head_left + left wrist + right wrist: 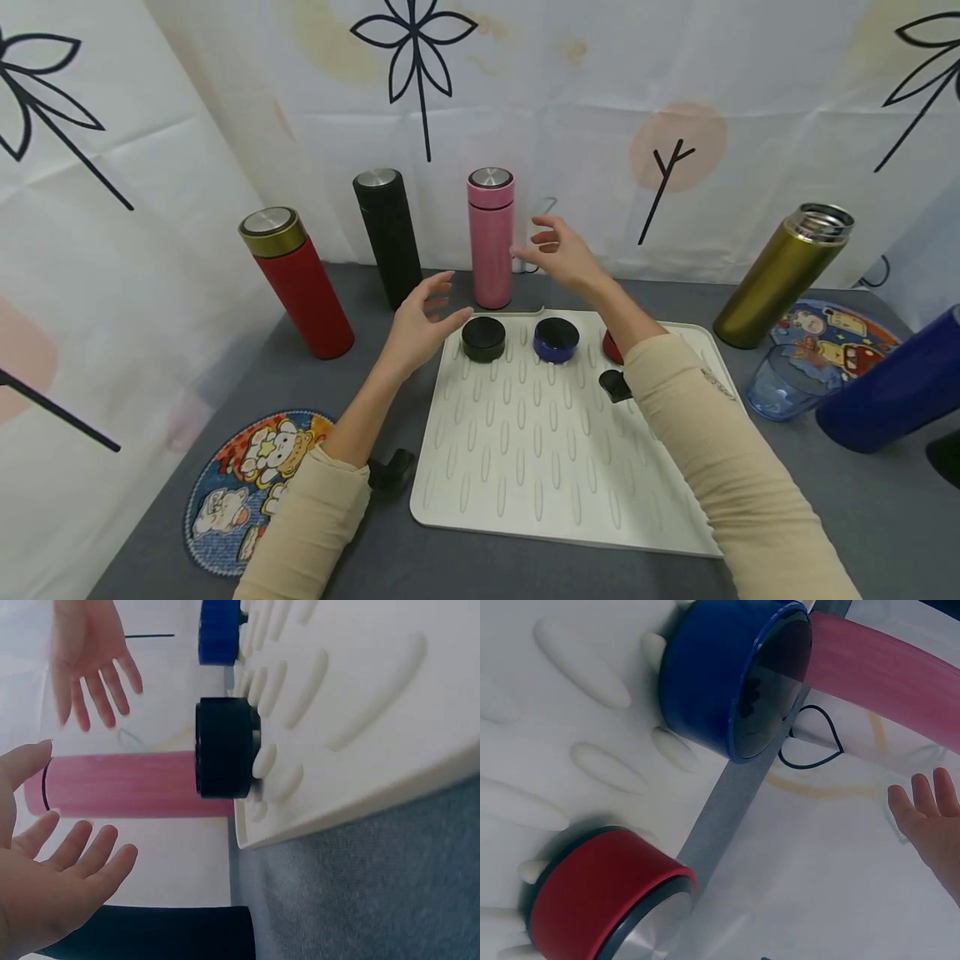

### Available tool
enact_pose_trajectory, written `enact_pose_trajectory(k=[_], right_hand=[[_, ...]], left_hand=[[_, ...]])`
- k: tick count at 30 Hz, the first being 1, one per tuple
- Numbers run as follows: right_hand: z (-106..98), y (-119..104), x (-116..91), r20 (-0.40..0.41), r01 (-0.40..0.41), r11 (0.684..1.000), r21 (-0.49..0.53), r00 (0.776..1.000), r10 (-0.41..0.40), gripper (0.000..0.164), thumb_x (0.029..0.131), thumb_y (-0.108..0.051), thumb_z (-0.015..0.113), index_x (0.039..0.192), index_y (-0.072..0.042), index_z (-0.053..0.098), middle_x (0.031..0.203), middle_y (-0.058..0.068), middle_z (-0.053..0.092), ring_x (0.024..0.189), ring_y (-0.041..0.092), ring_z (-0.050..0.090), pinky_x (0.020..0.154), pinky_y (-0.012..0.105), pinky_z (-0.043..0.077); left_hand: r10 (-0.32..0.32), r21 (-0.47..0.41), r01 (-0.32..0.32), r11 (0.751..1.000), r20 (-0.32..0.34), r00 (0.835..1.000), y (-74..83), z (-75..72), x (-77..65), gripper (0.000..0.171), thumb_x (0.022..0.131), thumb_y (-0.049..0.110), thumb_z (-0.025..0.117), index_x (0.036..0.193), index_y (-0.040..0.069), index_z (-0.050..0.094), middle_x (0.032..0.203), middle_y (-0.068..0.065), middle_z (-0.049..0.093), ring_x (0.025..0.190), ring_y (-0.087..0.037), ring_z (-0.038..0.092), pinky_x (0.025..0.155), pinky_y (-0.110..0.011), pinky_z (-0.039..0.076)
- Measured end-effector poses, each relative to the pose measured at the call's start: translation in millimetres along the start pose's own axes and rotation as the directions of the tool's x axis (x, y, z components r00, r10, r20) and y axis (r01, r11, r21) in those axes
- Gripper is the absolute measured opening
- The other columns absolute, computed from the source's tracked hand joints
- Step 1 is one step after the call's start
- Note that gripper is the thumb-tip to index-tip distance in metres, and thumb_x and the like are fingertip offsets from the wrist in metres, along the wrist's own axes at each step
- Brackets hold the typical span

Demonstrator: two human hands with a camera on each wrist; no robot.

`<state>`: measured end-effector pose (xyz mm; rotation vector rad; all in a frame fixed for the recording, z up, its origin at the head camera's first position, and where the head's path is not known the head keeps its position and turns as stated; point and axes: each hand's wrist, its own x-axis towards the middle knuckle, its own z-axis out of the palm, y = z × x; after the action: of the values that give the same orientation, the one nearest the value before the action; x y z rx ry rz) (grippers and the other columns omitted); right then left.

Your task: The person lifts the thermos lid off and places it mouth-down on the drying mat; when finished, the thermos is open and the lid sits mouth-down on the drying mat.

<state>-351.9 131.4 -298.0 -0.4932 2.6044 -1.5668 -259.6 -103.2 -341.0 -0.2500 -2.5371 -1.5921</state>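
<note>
A pink thermos bottle (492, 242) with its lid on stands upright at the back of the table. My left hand (422, 325) hovers in front and to its left, fingers spread and holding nothing. On the bottle's right is my right hand (564, 254), fingers loosely bent and empty; whether a fingertip touches the bottle I cannot tell. A black lid (483, 340), a blue lid (556, 340) and a red lid (604, 892) sit on the white draining mat (525, 467). In the head view my right forearm hides most of the red lid.
Left of the pink bottle stand a black bottle (390, 242) and a red bottle (303, 292). To the right are a lidless gold bottle (780, 279), a clear glass (787, 387) and a blue bottle (892, 387). Round patterned placemats (225, 475) lie at both sides.
</note>
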Motion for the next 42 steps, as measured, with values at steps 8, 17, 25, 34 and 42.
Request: enact_pose_trajectory(k=[8, 17, 25, 34, 42], right_hand=[[11, -10, 12, -0.022, 0.003, 1.000, 0.019, 1.000, -0.003, 0.082, 0.088, -0.037, 0.070, 0.152, -0.009, 0.026, 0.142, 0.016, 0.044, 0.131, 0.030, 0.041, 0.099, 0.045, 0.042], [26, -18, 26, -0.040, -0.001, 0.998, 0.062, 0.999, 0.004, 0.085, 0.088, -0.034, 0.071, 0.152, -0.008, 0.022, 0.144, 0.017, 0.039, 0.130, 0.027, 0.040, 0.101, 0.044, 0.041], [38, -21, 36, -0.069, 0.007, 0.992, 0.124, 0.998, 0.001, 0.083, 0.087, -0.025, 0.073, 0.150, -0.003, 0.023, 0.140, 0.016, 0.042, 0.123, 0.029, 0.044, 0.098, 0.043, 0.043], [45, -17, 39, -0.134, -0.009, 0.992, 0.127, 0.991, 0.026, 0.086, 0.083, -0.016, 0.077, 0.148, -0.005, 0.022, 0.142, 0.017, 0.039, 0.127, 0.030, 0.043, 0.102, 0.043, 0.041], [53, -12, 36, -0.155, 0.013, 0.996, 0.091, 0.988, 0.001, 0.085, 0.078, -0.014, 0.081, 0.146, -0.005, 0.030, 0.137, 0.015, 0.047, 0.120, 0.029, 0.050, 0.099, 0.043, 0.043]], left_hand=[[0.019, -0.050, -0.018, 0.999, 0.017, 1.000, 3.9, -1.6, -5.7, 0.063, 0.090, 0.024, 0.070, 0.146, 0.016, 0.042, 0.142, -0.011, 0.045, 0.127, -0.026, 0.046, 0.105, -0.049, 0.036], [0.036, -0.071, -0.034, 0.997, 0.036, 0.999, 5.0, -5.4, -11.4, 0.063, 0.091, 0.025, 0.070, 0.146, 0.014, 0.042, 0.142, -0.009, 0.045, 0.128, -0.029, 0.044, 0.105, -0.046, 0.038], [0.058, -0.073, -0.056, 0.996, 0.027, 0.998, 9.1, -10.5, -14.3, 0.062, 0.090, 0.023, 0.071, 0.145, 0.014, 0.044, 0.139, -0.010, 0.047, 0.127, -0.028, 0.046, 0.104, -0.048, 0.038], [0.068, -0.088, -0.066, 0.994, 0.024, 0.997, 13.4, -11.9, -15.7, 0.062, 0.091, 0.023, 0.070, 0.145, 0.013, 0.043, 0.142, -0.011, 0.045, 0.127, -0.029, 0.046, 0.106, -0.050, 0.035], [0.069, -0.085, -0.067, 0.994, 0.019, 0.997, 15.1, -13.8, -18.5, 0.062, 0.090, 0.023, 0.071, 0.145, 0.014, 0.043, 0.141, -0.008, 0.046, 0.126, -0.027, 0.048, 0.105, -0.049, 0.037]])
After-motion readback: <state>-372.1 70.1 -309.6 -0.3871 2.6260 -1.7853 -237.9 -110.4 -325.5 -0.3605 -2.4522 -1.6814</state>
